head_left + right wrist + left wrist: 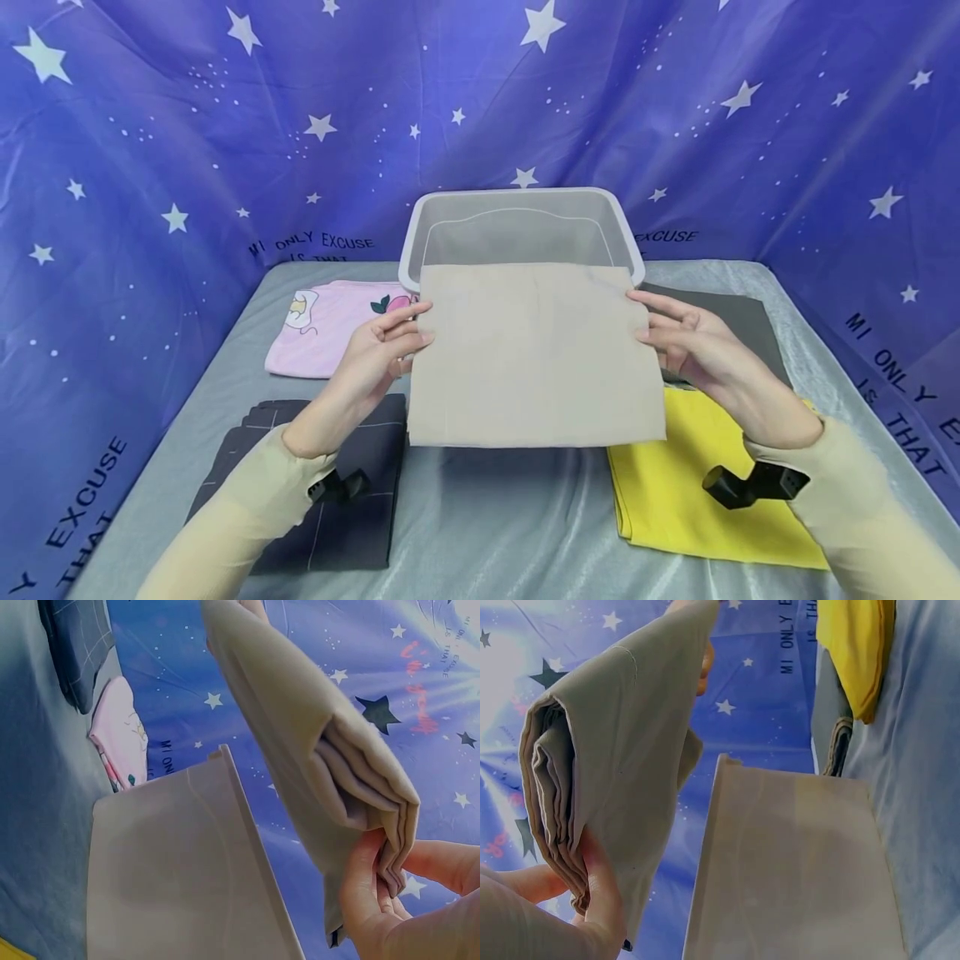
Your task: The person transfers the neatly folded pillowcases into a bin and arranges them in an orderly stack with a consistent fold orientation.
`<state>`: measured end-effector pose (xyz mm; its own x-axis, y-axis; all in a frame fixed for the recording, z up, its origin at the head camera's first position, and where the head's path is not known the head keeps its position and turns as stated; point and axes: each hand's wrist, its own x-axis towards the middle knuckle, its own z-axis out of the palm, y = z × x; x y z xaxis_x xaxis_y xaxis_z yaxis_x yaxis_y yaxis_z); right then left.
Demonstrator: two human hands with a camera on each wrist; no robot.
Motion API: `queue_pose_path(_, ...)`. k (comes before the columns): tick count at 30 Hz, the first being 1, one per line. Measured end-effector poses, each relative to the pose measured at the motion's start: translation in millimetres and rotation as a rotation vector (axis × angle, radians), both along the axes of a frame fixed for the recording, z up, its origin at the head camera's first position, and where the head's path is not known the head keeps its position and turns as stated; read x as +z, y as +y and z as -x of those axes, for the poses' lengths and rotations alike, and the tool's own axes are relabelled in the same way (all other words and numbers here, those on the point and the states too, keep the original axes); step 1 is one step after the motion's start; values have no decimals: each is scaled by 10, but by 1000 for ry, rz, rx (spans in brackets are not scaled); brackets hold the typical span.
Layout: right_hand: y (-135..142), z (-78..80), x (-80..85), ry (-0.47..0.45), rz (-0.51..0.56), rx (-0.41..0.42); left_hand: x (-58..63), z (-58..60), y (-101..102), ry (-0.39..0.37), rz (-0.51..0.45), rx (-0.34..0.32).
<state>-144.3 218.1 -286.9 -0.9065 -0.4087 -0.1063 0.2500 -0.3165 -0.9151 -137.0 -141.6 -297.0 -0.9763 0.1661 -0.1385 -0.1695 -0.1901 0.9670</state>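
A folded beige cloth (536, 358) is held up in front of a pale grey plastic bin (517, 237), hiding the bin's front in the head view. My left hand (372, 350) pinches its left edge between thumb and fingers. On the opposite edge, my right hand (693, 342) pinches it the same way. Both wrist views show the stacked layers, with the left thumb (600, 889) and the right thumb (364, 877) pressed against one face. The cloth hangs above the table, apart from it.
On the grey-covered table (498, 525) lie a folded pink cloth (330, 333) and a dark checked cloth (345, 492) to the left. A yellow cloth (675, 500) and a dark grey cloth (738, 321) lie to the right. A starry blue curtain (480, 92) surrounds the table.
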Motion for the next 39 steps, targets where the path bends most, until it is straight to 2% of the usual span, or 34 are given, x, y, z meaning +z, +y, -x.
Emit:
queue_pose_path(9, -3, 134, 43, -36, 72, 14, 52, 149, 43, 3, 8, 28)
queue_pose_path(15, -10, 223, 83, -76, 43, -10, 65, 253, 69, -12, -6, 53)
queue_pose_path(33, -53, 617, 241, -167, -28, -76, 108, 672, 132, -30, 25, 127)
queue_pose_path(39, -95, 733, 310, -167, -132, -124, 142, 817, 161, -38, 22, 150)
